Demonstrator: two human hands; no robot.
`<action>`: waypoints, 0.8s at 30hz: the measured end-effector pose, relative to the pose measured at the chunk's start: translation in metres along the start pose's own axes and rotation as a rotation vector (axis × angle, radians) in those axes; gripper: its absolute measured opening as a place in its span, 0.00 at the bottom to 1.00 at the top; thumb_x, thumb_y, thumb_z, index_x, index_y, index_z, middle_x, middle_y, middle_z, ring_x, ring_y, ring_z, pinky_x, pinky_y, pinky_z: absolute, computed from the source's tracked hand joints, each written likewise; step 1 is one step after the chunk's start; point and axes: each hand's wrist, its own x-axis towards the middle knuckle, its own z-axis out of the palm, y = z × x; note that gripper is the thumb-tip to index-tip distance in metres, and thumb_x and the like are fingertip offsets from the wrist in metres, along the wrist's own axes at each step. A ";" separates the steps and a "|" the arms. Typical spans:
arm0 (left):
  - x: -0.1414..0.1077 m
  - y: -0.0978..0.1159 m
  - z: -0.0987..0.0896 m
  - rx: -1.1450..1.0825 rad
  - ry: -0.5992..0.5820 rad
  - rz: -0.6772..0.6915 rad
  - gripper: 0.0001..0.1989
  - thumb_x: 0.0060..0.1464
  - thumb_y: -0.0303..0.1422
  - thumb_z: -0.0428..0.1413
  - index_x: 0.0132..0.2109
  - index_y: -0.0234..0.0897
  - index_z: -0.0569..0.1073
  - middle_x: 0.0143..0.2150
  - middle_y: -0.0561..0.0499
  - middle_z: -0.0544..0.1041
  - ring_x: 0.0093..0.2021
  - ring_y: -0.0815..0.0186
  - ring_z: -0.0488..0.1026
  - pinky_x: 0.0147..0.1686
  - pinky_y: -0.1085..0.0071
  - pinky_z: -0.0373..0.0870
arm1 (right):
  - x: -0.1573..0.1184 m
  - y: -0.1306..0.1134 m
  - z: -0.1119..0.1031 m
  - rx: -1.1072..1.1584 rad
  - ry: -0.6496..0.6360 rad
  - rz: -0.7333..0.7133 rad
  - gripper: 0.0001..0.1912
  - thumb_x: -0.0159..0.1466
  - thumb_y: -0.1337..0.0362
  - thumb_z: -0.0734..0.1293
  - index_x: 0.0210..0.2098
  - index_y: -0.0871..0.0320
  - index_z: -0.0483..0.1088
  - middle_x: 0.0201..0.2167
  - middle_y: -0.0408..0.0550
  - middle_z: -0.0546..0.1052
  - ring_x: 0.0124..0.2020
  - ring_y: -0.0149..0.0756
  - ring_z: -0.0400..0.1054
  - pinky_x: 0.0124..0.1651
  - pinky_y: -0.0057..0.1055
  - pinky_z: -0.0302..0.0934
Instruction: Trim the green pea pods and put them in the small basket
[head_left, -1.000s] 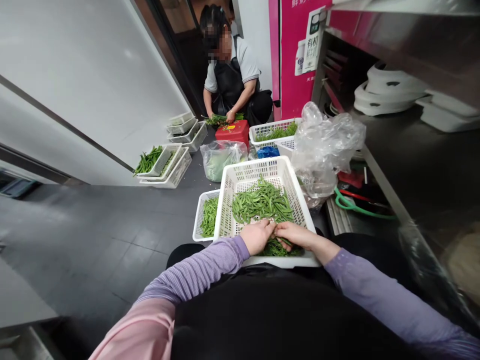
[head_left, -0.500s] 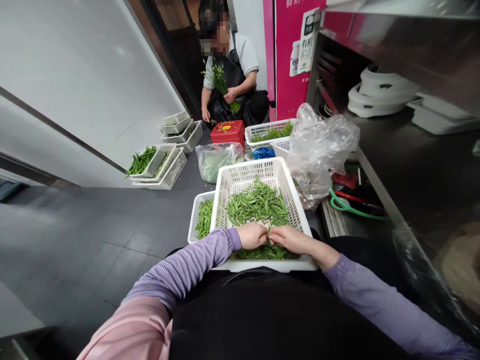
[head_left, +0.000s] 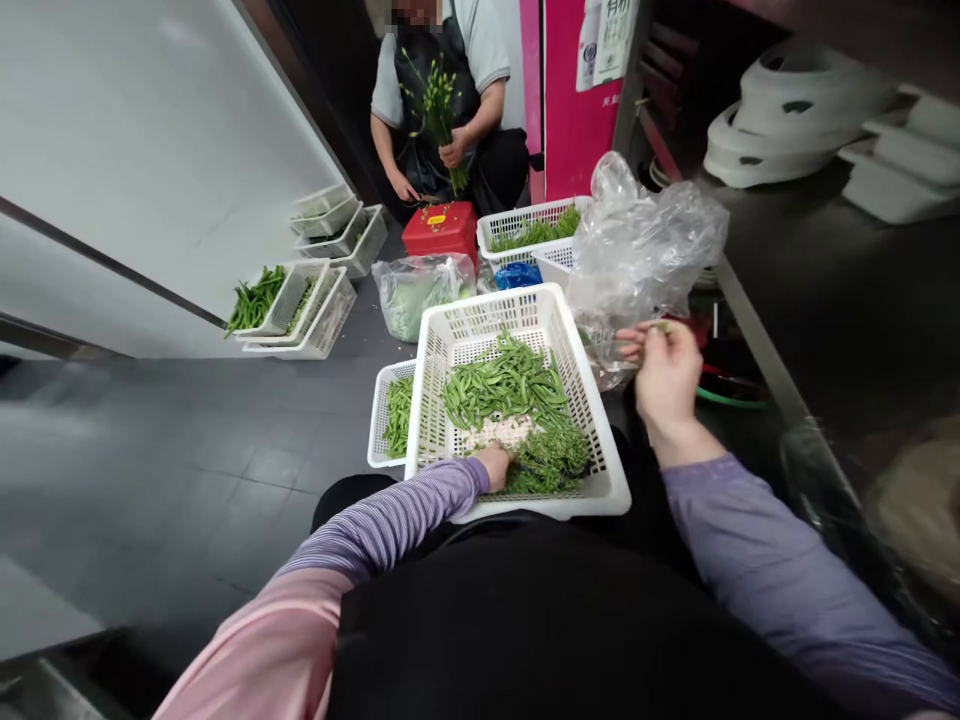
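A large white plastic basket (head_left: 429, 400) stands in front of my lap. Flat green pea pods (head_left: 506, 385) lie heaped in its far half, a darker heap of thin green bits (head_left: 551, 458) in its near right part. Between them shows a pale pinkish patch (head_left: 499, 432). My left hand (head_left: 493, 467) is low at the near left of the heaps, fingers curled and tips mostly hidden. My right hand (head_left: 667, 375) is raised outside the basket's right side, beside a clear plastic bag (head_left: 637, 250). Its thumb and forefinger are pinched together, with a tiny greenish bit at the tips.
A smaller basket (head_left: 380, 425) of green pods sits at the left. Beyond are a bagged pale green vegetable (head_left: 420, 300), a red box (head_left: 442, 232) and another basket (head_left: 487, 232). A crouching person (head_left: 442, 110) holds flowering stems (head_left: 436, 105). A metal shelf (head_left: 795, 290) stands right.
My hands, together over the basket before, have parted: the right has gone up and right, past the rim, while the left stays low inside. The view has tilted down.
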 end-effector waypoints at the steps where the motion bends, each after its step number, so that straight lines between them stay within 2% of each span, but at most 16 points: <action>1: 0.005 -0.005 0.000 0.110 0.061 0.025 0.25 0.39 0.23 0.54 0.49 0.37 0.66 0.43 0.46 0.66 0.33 0.69 0.68 0.36 0.72 0.65 | 0.010 0.002 -0.001 0.093 0.041 0.066 0.05 0.59 0.62 0.58 0.34 0.56 0.60 0.28 0.43 0.70 0.21 0.26 0.61 0.27 0.26 0.56; 3: 0.021 -0.005 -0.007 0.235 0.192 0.111 0.25 0.45 0.25 0.51 0.52 0.38 0.63 0.47 0.43 0.63 0.37 0.66 0.68 0.39 0.70 0.65 | 0.017 0.007 0.002 0.206 -0.009 0.221 0.07 0.54 0.63 0.63 0.31 0.56 0.60 0.23 0.38 0.67 0.18 0.24 0.59 0.23 0.24 0.55; 6: 0.059 0.015 -0.020 0.372 0.315 0.248 0.14 0.54 0.26 0.43 0.46 0.34 0.67 0.41 0.43 0.67 0.41 0.63 0.66 0.41 0.68 0.63 | 0.007 0.012 0.013 0.272 -0.206 0.413 0.09 0.50 0.62 0.66 0.29 0.57 0.62 0.17 0.35 0.61 0.15 0.22 0.54 0.20 0.22 0.52; 9: 0.096 0.038 -0.021 0.539 0.301 0.389 0.13 0.56 0.27 0.41 0.43 0.32 0.68 0.40 0.41 0.68 0.45 0.60 0.63 0.41 0.64 0.61 | -0.005 0.010 0.022 0.250 -0.289 0.455 0.11 0.50 0.60 0.67 0.31 0.57 0.64 0.15 0.34 0.58 0.14 0.22 0.51 0.19 0.22 0.48; 11: 0.113 0.044 -0.014 0.618 0.298 0.417 0.14 0.57 0.28 0.39 0.44 0.32 0.67 0.42 0.40 0.67 0.45 0.59 0.62 0.40 0.63 0.61 | -0.008 0.008 0.025 0.201 -0.311 0.478 0.12 0.49 0.59 0.67 0.31 0.57 0.64 0.13 0.34 0.57 0.13 0.22 0.49 0.17 0.23 0.45; 15: 0.127 0.036 0.001 0.668 0.354 0.385 0.15 0.58 0.28 0.38 0.43 0.31 0.67 0.40 0.40 0.68 0.43 0.59 0.64 0.38 0.63 0.61 | -0.008 0.009 0.027 0.194 -0.353 0.549 0.13 0.48 0.58 0.67 0.29 0.58 0.64 0.14 0.34 0.58 0.13 0.22 0.47 0.16 0.23 0.41; 19: 0.133 0.032 0.005 0.660 0.351 0.284 0.15 0.57 0.28 0.40 0.43 0.30 0.69 0.40 0.39 0.70 0.43 0.59 0.66 0.38 0.62 0.60 | -0.011 0.010 0.031 0.220 -0.383 0.558 0.14 0.48 0.57 0.68 0.28 0.59 0.64 0.14 0.35 0.58 0.13 0.21 0.47 0.16 0.23 0.41; 24: 0.134 0.031 0.005 0.711 0.248 0.397 0.12 0.54 0.29 0.45 0.41 0.31 0.71 0.37 0.39 0.73 0.40 0.58 0.69 0.41 0.59 0.60 | -0.016 0.013 0.033 0.214 -0.382 0.582 0.16 0.46 0.56 0.69 0.27 0.59 0.63 0.15 0.35 0.59 0.13 0.21 0.47 0.16 0.23 0.41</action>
